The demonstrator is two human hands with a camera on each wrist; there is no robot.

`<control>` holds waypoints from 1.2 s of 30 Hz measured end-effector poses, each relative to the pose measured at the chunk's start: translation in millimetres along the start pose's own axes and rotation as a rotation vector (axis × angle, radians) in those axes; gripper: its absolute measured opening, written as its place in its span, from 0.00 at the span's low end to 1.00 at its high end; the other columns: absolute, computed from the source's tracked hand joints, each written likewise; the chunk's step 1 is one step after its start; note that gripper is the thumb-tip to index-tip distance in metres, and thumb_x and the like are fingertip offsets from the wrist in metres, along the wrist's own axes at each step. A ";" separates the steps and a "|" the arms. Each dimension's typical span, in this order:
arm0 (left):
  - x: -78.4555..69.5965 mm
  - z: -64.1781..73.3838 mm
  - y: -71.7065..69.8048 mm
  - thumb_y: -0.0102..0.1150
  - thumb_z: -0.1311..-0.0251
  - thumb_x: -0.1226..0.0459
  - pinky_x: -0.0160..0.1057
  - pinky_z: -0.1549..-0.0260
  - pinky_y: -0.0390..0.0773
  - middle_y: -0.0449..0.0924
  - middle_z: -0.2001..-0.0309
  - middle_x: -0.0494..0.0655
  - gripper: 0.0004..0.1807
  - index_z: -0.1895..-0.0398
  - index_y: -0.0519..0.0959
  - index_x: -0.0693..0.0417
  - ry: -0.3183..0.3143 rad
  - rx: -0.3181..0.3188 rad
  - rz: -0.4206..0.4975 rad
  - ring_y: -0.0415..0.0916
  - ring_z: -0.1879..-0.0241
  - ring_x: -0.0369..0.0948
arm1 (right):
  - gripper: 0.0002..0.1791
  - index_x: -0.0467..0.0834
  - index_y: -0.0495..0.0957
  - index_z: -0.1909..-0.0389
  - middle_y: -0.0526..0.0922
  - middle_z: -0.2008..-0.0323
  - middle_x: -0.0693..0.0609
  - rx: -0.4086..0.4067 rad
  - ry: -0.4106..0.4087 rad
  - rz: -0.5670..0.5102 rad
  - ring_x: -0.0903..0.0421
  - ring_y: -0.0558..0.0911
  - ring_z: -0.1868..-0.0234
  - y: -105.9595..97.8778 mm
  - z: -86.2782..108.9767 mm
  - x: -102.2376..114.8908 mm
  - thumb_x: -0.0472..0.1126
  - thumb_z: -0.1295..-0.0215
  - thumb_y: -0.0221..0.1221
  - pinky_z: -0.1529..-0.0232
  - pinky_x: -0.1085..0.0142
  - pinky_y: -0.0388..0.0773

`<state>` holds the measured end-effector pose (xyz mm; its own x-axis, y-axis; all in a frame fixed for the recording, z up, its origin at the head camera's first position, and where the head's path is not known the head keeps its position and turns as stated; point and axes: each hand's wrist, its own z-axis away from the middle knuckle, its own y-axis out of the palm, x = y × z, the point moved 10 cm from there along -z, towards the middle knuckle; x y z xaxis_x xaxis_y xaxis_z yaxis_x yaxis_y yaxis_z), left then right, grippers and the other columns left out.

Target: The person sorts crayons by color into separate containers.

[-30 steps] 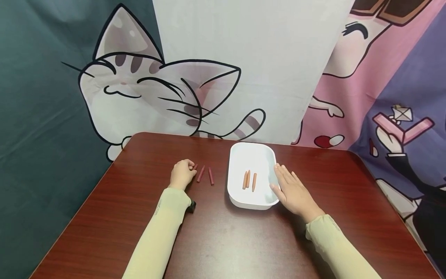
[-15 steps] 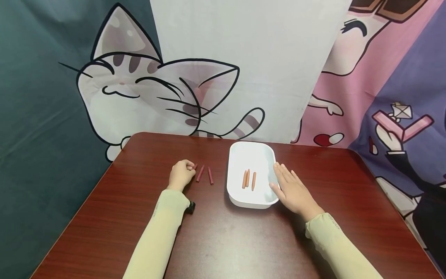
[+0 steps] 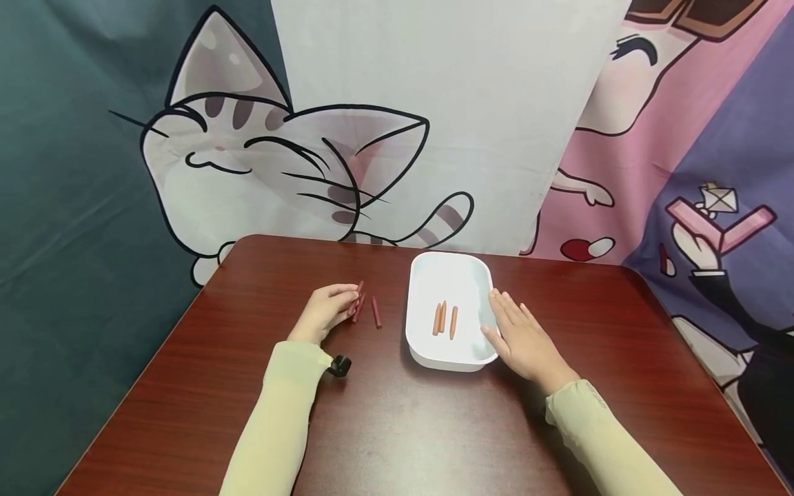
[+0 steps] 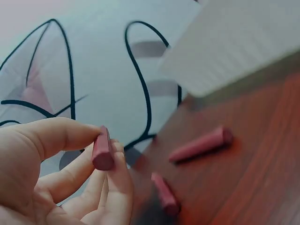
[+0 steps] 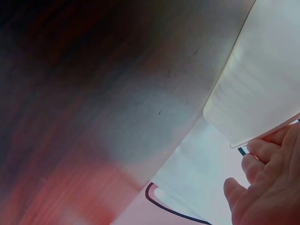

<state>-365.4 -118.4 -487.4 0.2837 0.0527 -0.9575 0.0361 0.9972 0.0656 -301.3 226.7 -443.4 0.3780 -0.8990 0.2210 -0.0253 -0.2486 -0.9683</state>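
Head view: left grip pinching 1 red crayon, now raised; right grip spread.

Three dark red crayons, three orange crayons, one white tub and one brown worktop.

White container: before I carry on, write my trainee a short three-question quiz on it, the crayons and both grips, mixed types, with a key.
1. How many orange crayons lie in the white container?
2. True or false: the left grip is empty.
3. Fill in: in the head view, the right grip is at the white container's ____ side.

Key: 1. Three. 2. False; it pinches a dark red crayon. 3. Right.
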 end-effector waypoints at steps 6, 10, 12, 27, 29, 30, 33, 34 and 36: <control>-2.7 5.0 15.6 0.59 0.29 0.67 0.31 0.58 0.82 0.79 0.42 0.58 0.22 0.35 0.73 0.66 -0.021 0.081 0.151 0.81 0.58 0.36 | 0.40 0.35 0.51 0.21 0.52 0.21 0.40 -0.007 -0.004 0.005 0.40 0.51 0.21 0.5 -0.1 -0.6 0.57 0.22 0.45 0.25 0.41 0.48; -7.9 8.6 29.5 0.58 0.28 0.68 0.33 0.57 0.82 0.82 0.46 0.55 0.22 0.35 0.73 0.67 -0.011 0.129 0.197 0.82 0.56 0.39 | 0.40 0.35 0.51 0.21 0.52 0.21 0.40 -0.007 -0.007 0.004 0.39 0.51 0.21 0.5 -0.2 -0.3 0.57 0.22 0.45 0.25 0.41 0.48; -10.4 9.8 37.6 0.58 0.29 0.68 0.33 0.56 0.83 0.83 0.49 0.52 0.22 0.35 0.73 0.68 -0.010 0.148 0.205 0.82 0.55 0.40 | 0.40 0.35 0.51 0.21 0.52 0.21 0.40 -0.006 -0.006 0.002 0.39 0.51 0.21 0.6 0.0 -0.3 0.57 0.22 0.45 0.25 0.41 0.47; -28.7 16.3 97.3 0.61 0.33 0.70 0.38 0.56 0.84 0.83 0.54 0.57 0.15 0.45 0.81 0.67 0.086 0.146 0.067 0.82 0.61 0.40 | 0.40 0.35 0.50 0.21 0.51 0.21 0.40 0.011 0.009 -0.005 0.40 0.49 0.21 -0.3 0.7 -0.5 0.57 0.22 0.45 0.24 0.42 0.47; -31.8 17.6 103.0 0.62 0.33 0.70 0.39 0.56 0.85 0.84 0.55 0.56 0.14 0.47 0.82 0.66 0.111 0.126 0.015 0.82 0.62 0.40 | 0.40 0.35 0.50 0.21 0.51 0.21 0.40 0.010 0.009 -0.005 0.40 0.49 0.21 -0.2 0.7 -0.5 0.57 0.22 0.45 0.24 0.42 0.46; -33.2 18.3 105.9 0.62 0.34 0.70 0.40 0.56 0.85 0.84 0.55 0.56 0.14 0.48 0.82 0.66 0.124 0.117 -0.013 0.82 0.63 0.40 | 0.40 0.35 0.50 0.21 0.51 0.21 0.40 0.008 0.008 -0.004 0.40 0.50 0.21 -0.3 0.6 -0.3 0.57 0.22 0.45 0.24 0.42 0.47; -36.8 20.1 112.7 0.63 0.35 0.70 0.40 0.59 0.85 0.85 0.59 0.55 0.12 0.50 0.84 0.65 0.156 0.083 -0.078 0.82 0.65 0.40 | 0.40 0.35 0.51 0.21 0.52 0.21 0.40 0.006 0.007 -0.004 0.39 0.50 0.21 -0.7 0.3 0.2 0.57 0.22 0.45 0.24 0.42 0.46; -37.3 20.3 114.8 0.63 0.35 0.70 0.40 0.60 0.85 0.86 0.60 0.55 0.12 0.51 0.84 0.65 0.164 0.074 -0.095 0.82 0.66 0.39 | 0.40 0.35 0.51 0.21 0.52 0.21 0.40 0.005 0.006 -0.004 0.39 0.50 0.21 -0.9 0.1 0.4 0.57 0.22 0.46 0.24 0.42 0.46; -37.9 19.9 117.8 0.63 0.36 0.71 0.39 0.62 0.85 0.86 0.63 0.54 0.11 0.52 0.84 0.66 0.178 0.053 -0.123 0.81 0.68 0.39 | 0.40 0.35 0.51 0.21 0.52 0.21 0.40 0.001 0.002 -0.006 0.39 0.51 0.21 -1.3 -0.4 1.1 0.57 0.22 0.46 0.25 0.41 0.47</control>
<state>-352.8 -4.0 -437.8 0.1010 -0.0559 -0.9933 0.1114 0.9928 -0.0446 -301.2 226.0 -441.8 0.3760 -0.8984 0.2268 -0.0217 -0.2533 -0.9671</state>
